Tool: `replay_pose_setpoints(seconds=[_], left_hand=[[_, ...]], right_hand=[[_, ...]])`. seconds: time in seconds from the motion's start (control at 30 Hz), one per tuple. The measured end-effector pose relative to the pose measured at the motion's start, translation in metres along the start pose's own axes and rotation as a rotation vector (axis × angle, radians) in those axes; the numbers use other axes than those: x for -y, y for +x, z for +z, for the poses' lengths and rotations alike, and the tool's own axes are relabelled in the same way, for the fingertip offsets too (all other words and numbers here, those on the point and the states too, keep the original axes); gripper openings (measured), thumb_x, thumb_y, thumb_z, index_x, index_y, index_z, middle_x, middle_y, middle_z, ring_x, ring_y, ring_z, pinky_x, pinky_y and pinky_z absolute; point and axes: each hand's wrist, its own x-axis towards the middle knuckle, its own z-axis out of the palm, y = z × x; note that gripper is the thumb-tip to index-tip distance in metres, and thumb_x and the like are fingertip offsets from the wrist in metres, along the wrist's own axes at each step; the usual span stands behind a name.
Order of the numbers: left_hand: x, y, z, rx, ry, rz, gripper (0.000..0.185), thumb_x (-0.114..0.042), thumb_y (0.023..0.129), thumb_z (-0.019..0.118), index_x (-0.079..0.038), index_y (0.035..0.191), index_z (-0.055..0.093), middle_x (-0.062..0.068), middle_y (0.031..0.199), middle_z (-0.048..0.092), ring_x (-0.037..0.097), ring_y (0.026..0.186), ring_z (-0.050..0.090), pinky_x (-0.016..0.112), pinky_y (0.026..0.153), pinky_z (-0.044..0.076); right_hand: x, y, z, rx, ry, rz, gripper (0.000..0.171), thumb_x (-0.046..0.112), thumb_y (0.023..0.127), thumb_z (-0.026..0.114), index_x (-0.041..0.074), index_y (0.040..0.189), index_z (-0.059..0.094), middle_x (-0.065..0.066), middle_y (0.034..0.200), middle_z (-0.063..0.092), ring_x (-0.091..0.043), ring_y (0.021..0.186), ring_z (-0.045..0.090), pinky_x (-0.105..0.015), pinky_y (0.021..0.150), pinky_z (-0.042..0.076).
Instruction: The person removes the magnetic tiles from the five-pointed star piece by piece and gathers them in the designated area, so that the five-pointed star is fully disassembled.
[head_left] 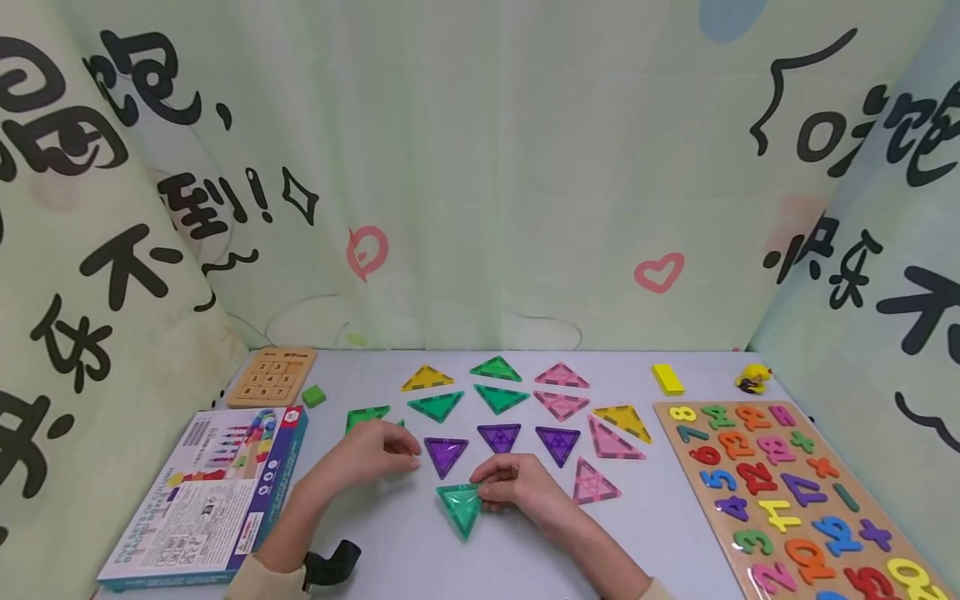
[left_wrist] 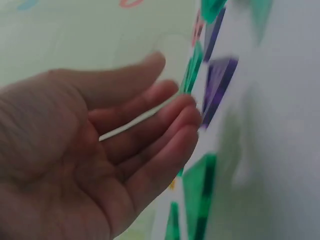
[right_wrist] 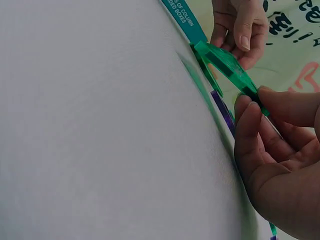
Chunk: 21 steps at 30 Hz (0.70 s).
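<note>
My right hand (head_left: 521, 487) pinches a green translucent triangle tile (head_left: 459, 508) by one corner, thumb on one face and fingers behind. In the right wrist view the green tile (right_wrist: 227, 65) is tilted and raised over the white tabletop. My left hand (head_left: 367, 458) hovers to the left with loosely bent fingers and nothing between them; the left wrist view shows its palm and thumb apart from the fingers. Partly hidden behind it lie green triangle tiles (head_left: 366, 415). Close by, purple triangle tiles (head_left: 446, 455) lie in a row.
Further back lie green (head_left: 497, 368), yellow (head_left: 427, 378) and pink triangle tiles (head_left: 562, 376). A number puzzle board (head_left: 720, 500) stands right, a printed box (head_left: 202, 492) left, with a wooden board (head_left: 272, 377) and green cube (head_left: 313, 396) behind. A yellow block (head_left: 667, 379) and small figure (head_left: 753, 378) sit back right.
</note>
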Motion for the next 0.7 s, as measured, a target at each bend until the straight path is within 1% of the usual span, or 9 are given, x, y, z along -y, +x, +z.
replay_pose_setpoints(seconds=[0.1,0.17,0.23,0.3,0.37,0.43,0.57,0.63,0.7], left_hand=[[-0.006,0.003,0.013,0.165,-0.058,0.072,0.013,-0.025,0.087,0.076,-0.016,0.097,0.077,-0.006,0.089,0.073,0.013,0.079,0.059,0.027,0.067,0.049],[-0.009,0.005,0.021,0.239,-0.084,0.096,0.012,-0.026,0.087,0.077,-0.016,0.095,0.077,-0.005,0.086,0.073,0.012,0.076,0.060,0.026,0.066,0.049],[-0.010,0.006,0.026,0.281,-0.105,0.099,0.010,-0.025,0.086,0.078,-0.016,0.091,0.077,-0.004,0.081,0.073,0.011,0.072,0.061,0.025,0.066,0.049],[-0.010,0.004,0.027,0.294,-0.118,0.080,0.009,-0.024,0.085,0.078,-0.016,0.088,0.077,-0.003,0.076,0.072,0.011,0.069,0.060,0.026,0.065,0.049],[-0.006,-0.001,0.024,0.282,-0.124,0.048,0.009,-0.023,0.084,0.079,-0.015,0.085,0.076,-0.002,0.073,0.071,0.011,0.067,0.060,0.027,0.065,0.049],[0.000,-0.008,0.019,0.254,-0.130,0.010,0.011,-0.023,0.084,0.079,-0.013,0.084,0.075,-0.002,0.071,0.070,0.011,0.066,0.060,0.027,0.064,0.049],[0.014,-0.022,0.011,0.151,-0.120,-0.071,0.015,-0.024,0.086,0.077,-0.010,0.081,0.074,0.000,0.068,0.067,0.012,0.062,0.060,0.027,0.061,0.049],[0.017,-0.028,0.009,0.086,-0.069,-0.112,0.018,-0.027,0.086,0.078,-0.011,0.078,0.073,0.000,0.065,0.065,0.013,0.061,0.058,0.027,0.058,0.047],[0.018,-0.032,0.011,0.025,0.005,-0.140,0.022,-0.031,0.084,0.078,-0.014,0.074,0.071,-0.001,0.062,0.062,0.013,0.060,0.055,0.027,0.056,0.044]], right_hand=[[0.002,-0.001,0.001,-0.007,-0.009,-0.010,0.024,0.010,0.089,0.070,-0.004,0.109,0.069,-0.004,0.090,0.072,-0.011,0.073,0.063,-0.024,0.069,0.054],[0.003,-0.002,0.003,-0.013,-0.026,-0.022,0.024,0.011,0.088,0.071,-0.003,0.108,0.070,-0.004,0.089,0.072,-0.011,0.073,0.063,-0.024,0.069,0.054],[0.005,-0.002,0.005,-0.018,-0.043,-0.030,0.023,0.011,0.088,0.072,-0.002,0.106,0.070,-0.004,0.088,0.071,-0.011,0.074,0.063,-0.024,0.069,0.053],[0.007,-0.003,0.007,-0.016,-0.046,-0.037,0.023,0.011,0.088,0.072,-0.002,0.106,0.071,-0.004,0.089,0.072,-0.010,0.074,0.064,-0.024,0.070,0.053],[0.008,-0.003,0.009,-0.007,-0.044,-0.038,0.023,0.012,0.089,0.071,-0.003,0.106,0.070,-0.006,0.091,0.073,-0.010,0.076,0.064,-0.023,0.071,0.055],[0.009,-0.005,0.009,0.000,-0.045,-0.033,0.023,0.014,0.091,0.069,-0.004,0.107,0.070,-0.007,0.093,0.074,-0.011,0.077,0.065,-0.023,0.073,0.055],[0.011,-0.015,-0.003,0.010,-0.053,0.000,0.026,0.016,0.094,0.066,-0.005,0.109,0.069,-0.009,0.093,0.074,-0.013,0.077,0.065,-0.025,0.074,0.055],[0.011,-0.022,-0.011,0.020,-0.070,0.015,0.027,0.018,0.095,0.065,-0.004,0.109,0.068,-0.009,0.094,0.074,-0.014,0.078,0.065,-0.026,0.074,0.054],[0.012,-0.027,-0.020,0.033,-0.094,0.020,0.028,0.019,0.095,0.065,-0.004,0.110,0.068,-0.010,0.095,0.073,-0.015,0.080,0.064,-0.027,0.075,0.054]])
